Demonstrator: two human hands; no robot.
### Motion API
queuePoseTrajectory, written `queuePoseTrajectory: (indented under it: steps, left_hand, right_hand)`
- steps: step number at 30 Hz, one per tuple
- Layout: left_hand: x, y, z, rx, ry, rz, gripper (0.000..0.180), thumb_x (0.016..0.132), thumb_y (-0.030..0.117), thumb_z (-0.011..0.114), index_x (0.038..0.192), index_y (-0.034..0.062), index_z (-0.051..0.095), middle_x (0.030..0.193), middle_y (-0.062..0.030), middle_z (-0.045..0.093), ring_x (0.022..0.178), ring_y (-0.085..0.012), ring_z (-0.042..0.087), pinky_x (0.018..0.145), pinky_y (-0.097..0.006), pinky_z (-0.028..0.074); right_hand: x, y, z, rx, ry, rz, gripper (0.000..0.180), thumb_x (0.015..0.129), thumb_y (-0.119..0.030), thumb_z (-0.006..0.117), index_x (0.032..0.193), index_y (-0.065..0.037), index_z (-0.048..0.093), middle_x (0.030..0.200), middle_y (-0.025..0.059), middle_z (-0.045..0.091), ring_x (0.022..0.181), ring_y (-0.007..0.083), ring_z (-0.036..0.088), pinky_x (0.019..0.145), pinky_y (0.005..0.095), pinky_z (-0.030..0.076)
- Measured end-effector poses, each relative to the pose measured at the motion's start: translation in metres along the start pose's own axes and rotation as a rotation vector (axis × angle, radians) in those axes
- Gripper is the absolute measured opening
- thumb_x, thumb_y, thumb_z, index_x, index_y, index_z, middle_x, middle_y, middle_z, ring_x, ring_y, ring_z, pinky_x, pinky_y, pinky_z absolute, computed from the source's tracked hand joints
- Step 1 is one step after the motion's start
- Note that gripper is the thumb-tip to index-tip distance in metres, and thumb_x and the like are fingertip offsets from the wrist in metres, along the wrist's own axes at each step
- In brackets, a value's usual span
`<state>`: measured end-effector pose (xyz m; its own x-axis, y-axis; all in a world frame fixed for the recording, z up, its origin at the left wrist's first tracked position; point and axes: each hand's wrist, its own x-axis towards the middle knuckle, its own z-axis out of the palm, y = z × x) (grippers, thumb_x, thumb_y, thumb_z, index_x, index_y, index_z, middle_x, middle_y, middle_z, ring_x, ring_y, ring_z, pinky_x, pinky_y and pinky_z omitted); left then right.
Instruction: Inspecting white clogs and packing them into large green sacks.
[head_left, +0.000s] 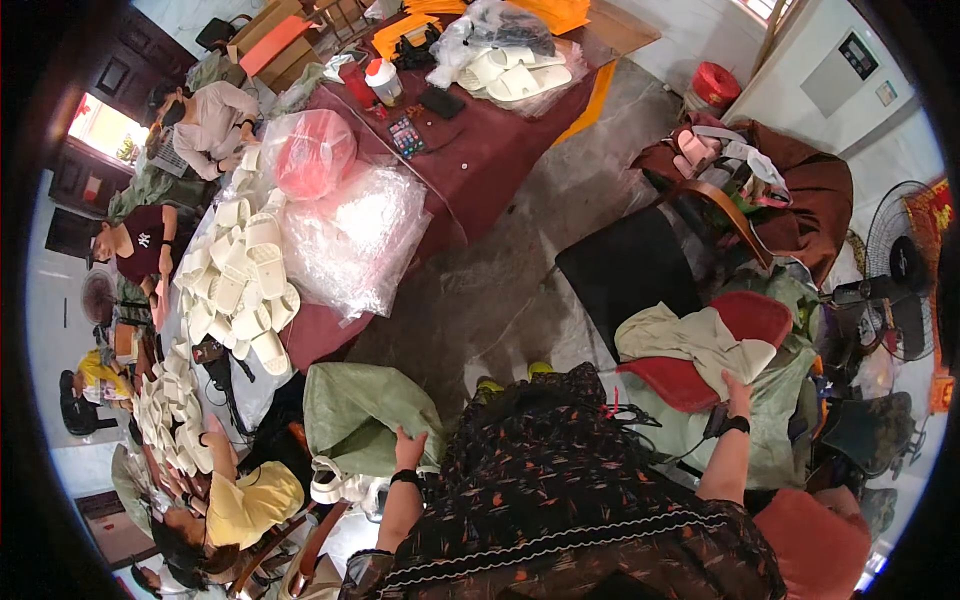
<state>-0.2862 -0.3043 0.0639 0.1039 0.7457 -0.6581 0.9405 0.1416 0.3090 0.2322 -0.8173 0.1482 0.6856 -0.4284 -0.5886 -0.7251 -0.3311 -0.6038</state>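
Head view, looking down from above. The person wears a dark patterned top. Their left hand [407,447] rests on the near edge of a green sack [365,415], which lies slumped on the floor at lower left; the fingers look spread and laid flat on the cloth, not closed around it. The sack's long axis runs from near left to far right, and its mouth seems to face the person, though folds hide the opening. The right hand [738,392], with a dark band at the wrist, reaches to the right and touches a red cushion [700,380] draped with a cream cloth [690,335]; whether its fingers pinch anything cannot be told.

Far left, a table [470,170] with a dark red cover carries clear plastic bags [350,235] and heaps of white slippers [245,275]. Other people sit along its left side.

Likely risks: with only a flat hand on it, the limp sack could slide or fold shut; the cream cloth could slip off the cushion when nudged.
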Motion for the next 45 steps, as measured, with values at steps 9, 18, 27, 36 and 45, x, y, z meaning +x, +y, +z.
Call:
queuePoseTrajectory:
  steps: [9, 18, 27, 36, 45]
  left_hand:
    - [-0.007, 0.049, 0.011, 0.021, 0.020, 0.194, 0.083, 0.075, 0.038, 0.069, 0.135, -0.0057, 0.033, 0.126, -0.0302, 0.050, 0.118, -0.0412, 0.049, 0.096, -0.044, 0.042]
    - [-0.009, 0.027, 0.010, 0.163, -0.168, 0.106, 0.084, 0.078, 0.040, 0.068, 0.140, 0.0003, 0.028, 0.115, -0.0246, 0.059, 0.106, -0.0368, 0.057, 0.089, -0.042, 0.045]
    - [-0.006, 0.017, 0.000, 0.148, -0.254, 0.217, 0.079, 0.079, 0.039, 0.068, 0.139, 0.0031, 0.032, 0.116, -0.0253, 0.058, 0.108, -0.0379, 0.057, 0.089, -0.042, 0.046]
    - [-0.007, -0.055, 0.010, 0.059, -0.125, 0.229, 0.071, 0.078, 0.039, 0.066, 0.132, 0.0012, 0.040, 0.113, -0.0264, 0.059, 0.104, -0.0399, 0.057, 0.088, -0.045, 0.046]
    - [-0.045, -0.085, 0.008, -0.056, -0.115, 0.193, 0.066, 0.078, 0.040, 0.065, 0.130, 0.0031, 0.046, 0.119, -0.0237, 0.058, 0.110, -0.0368, 0.056, 0.092, -0.042, 0.045]
  right_hand:
    - [0.068, 0.052, -0.035, 0.008, -0.045, -0.089, 0.063, 0.068, -0.018, 0.071, 0.123, -0.007, 0.042, 0.114, 0.0114, 0.053, 0.111, 0.0280, 0.049, 0.078, 0.0561, 0.041]
    - [0.022, 0.085, -0.015, 0.168, -0.282, -0.182, 0.043, 0.068, -0.005, 0.067, 0.108, 0.001, 0.052, 0.096, 0.0102, 0.058, 0.081, 0.0239, 0.057, 0.073, 0.0370, 0.047]
    - [-0.049, 0.098, 0.008, 0.005, -0.126, -0.058, 0.037, 0.068, -0.002, 0.065, 0.104, -0.001, 0.054, 0.090, 0.0069, 0.059, 0.075, 0.0228, 0.059, 0.066, 0.0353, 0.049]
    - [-0.121, 0.071, 0.092, 0.143, -0.576, -0.252, 0.068, 0.068, 0.008, 0.062, 0.131, -0.005, 0.039, 0.117, 0.0090, 0.053, 0.102, 0.0242, 0.055, 0.086, 0.0340, 0.046]
    - [-0.132, 0.040, 0.187, 0.083, -0.733, -0.450, 0.039, 0.072, 0.000, 0.062, 0.111, 0.000, 0.056, 0.098, 0.0087, 0.061, 0.082, 0.0195, 0.058, 0.070, 0.0338, 0.047]
